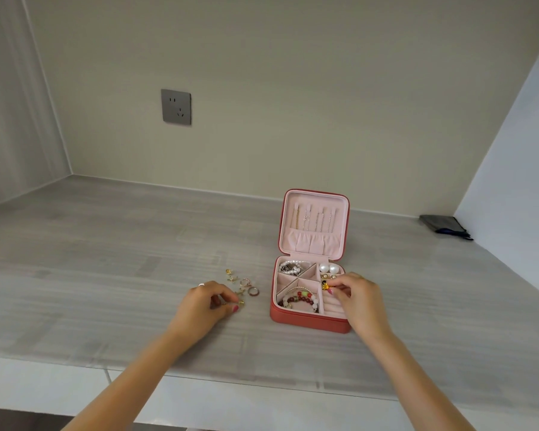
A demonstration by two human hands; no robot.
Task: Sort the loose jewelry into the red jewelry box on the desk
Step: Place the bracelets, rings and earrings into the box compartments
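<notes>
Over the open red jewelry box (308,320), the right hand (357,295) pinches a small gold charm (325,286). Left of it on the grey desk (106,259), the left hand (204,303) pinches a gold earring (241,303) beside loose rings (249,287).

Both forearms are bare, with no sleeve in sight. The left hand (204,303) wears a pale, silvery ring (201,285) on one finger, and its nails are painted pink-red. The right hand (360,298) shows the same pink-red polish on a visible nail

One jewelry box (308,320), two hands (204,303).
</notes>
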